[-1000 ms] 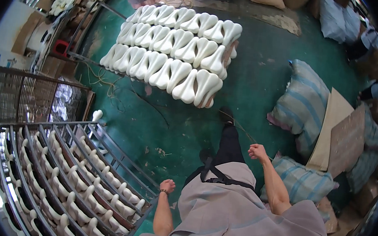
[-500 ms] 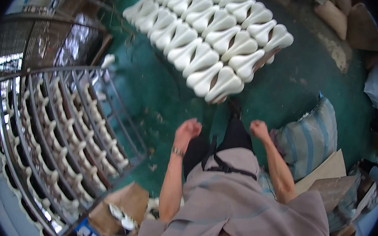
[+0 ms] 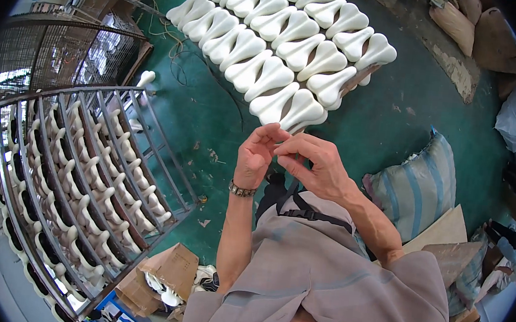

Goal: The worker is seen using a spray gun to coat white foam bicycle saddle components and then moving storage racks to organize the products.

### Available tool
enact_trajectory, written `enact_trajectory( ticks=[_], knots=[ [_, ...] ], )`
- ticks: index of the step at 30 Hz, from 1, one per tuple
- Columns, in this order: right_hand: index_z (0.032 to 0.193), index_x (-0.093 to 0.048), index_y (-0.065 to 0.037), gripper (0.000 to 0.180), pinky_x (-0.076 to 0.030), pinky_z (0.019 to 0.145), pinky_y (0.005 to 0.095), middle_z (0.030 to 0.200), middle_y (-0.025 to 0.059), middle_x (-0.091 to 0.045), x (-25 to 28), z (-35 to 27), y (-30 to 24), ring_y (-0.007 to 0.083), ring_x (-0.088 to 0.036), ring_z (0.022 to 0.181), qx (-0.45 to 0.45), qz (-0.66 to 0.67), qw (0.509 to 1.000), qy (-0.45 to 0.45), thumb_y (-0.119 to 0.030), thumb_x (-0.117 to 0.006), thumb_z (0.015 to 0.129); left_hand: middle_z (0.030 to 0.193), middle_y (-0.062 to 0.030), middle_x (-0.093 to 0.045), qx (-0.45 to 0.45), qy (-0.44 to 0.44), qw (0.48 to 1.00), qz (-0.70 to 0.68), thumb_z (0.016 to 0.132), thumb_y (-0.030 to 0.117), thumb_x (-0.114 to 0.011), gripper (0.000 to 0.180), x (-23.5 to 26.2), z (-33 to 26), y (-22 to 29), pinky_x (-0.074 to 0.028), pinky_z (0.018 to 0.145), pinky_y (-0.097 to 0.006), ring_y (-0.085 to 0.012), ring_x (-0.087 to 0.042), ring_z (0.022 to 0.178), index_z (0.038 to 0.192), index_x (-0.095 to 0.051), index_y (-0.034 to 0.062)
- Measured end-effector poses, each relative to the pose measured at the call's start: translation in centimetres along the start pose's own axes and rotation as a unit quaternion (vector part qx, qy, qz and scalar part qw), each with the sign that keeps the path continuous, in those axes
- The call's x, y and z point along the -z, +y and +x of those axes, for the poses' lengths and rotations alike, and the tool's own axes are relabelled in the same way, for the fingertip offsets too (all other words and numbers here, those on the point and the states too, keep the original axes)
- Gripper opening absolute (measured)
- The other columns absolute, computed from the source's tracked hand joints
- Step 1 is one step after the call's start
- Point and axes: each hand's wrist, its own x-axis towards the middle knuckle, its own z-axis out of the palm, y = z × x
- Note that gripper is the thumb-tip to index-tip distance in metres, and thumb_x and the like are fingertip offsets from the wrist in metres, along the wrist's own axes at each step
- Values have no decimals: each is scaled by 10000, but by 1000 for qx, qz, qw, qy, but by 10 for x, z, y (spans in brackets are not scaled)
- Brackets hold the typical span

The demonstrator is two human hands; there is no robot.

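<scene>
My left hand [image 3: 255, 157], with a bracelet at the wrist, is raised in front of my waist, its fingers apart and slightly curled. Against its fingertips come the fingers of my right hand [image 3: 315, 165], pinched together; anything between them is too small to make out. Just beyond both hands is the near corner of a block of white pieces shaped like bicycle saddles [image 3: 272, 78]. They lie in rows, wide and narrow ends alternating. From this view I cannot tell whether my fingertips touch the nearest saddle.
To the left stands a metal rack [image 3: 166, 146] loaded with more pale saddle-shaped pieces. A cardboard box [image 3: 176, 271] sits by its foot. On the right are a stuffed striped sack [image 3: 420, 183] and flat boards [image 3: 437, 231]. A cable [image 3: 216, 82] runs across the green floor.
Both hands have come up and together from apart at my sides, where they were loosely closed. My left fingers have opened out, and my right fingers now pinch beside them.
</scene>
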Motion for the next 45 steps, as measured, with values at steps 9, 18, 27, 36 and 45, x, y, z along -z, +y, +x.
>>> enact_trajectory(
  ticks=[9, 18, 27, 36, 45],
  knots=[
    [1022, -722, -49, 144, -537, 656, 344, 865, 86, -679, -31, -16, -7, 225, -679, 760, 11, 3, 1000, -19, -63, -782, 892, 1411, -175, -615, -17, -57, 991, -120, 684, 622, -935, 1145, 5, -13, -1, -484, 1146, -457, -313, -573, 1360, 1537, -466, 21],
    [942, -716, -105, 111, -550, 667, 388, 838, 40, -663, -38, -5, 0, 261, -685, 760, 102, -110, 989, 9, -117, -790, 861, 1407, -159, -620, 28, -4, 1000, -3, 652, 535, -974, 1136, 9, -9, -3, -479, 1153, -448, -302, -581, 1349, 1523, -477, 1],
    [768, -606, -69, 129, -524, 588, 432, 698, 91, -650, -19, -2, 28, 308, -663, 652, 10, -114, 990, -84, -109, -725, 797, 1397, -139, -639, 101, -35, 988, 109, 608, 371, -1014, 1073, 30, 1, -7, -509, 1130, -406, -253, -614, 1302, 1494, -524, 18],
    [852, -636, -53, 88, -531, 618, 397, 762, 124, -663, -15, -26, 56, 290, -655, 652, -138, -14, 990, 11, -94, -711, 834, 1401, -133, -631, 102, -26, 994, 42, 668, 530, -964, 1087, 23, 10, -32, -511, 1109, -435, -249, -616, 1297, 1511, -504, 21],
    [862, -634, -1, 227, -457, 601, 374, 692, 97, -584, 13, -64, 115, 225, -530, 614, -207, -115, 967, 95, -149, -592, 1030, 1363, -118, -651, 98, -20, 994, 47, 750, 586, -869, 1015, 48, -2, -29, -549, 1079, -412, -252, -646, 1260, 1516, -497, 35]
  ],
)
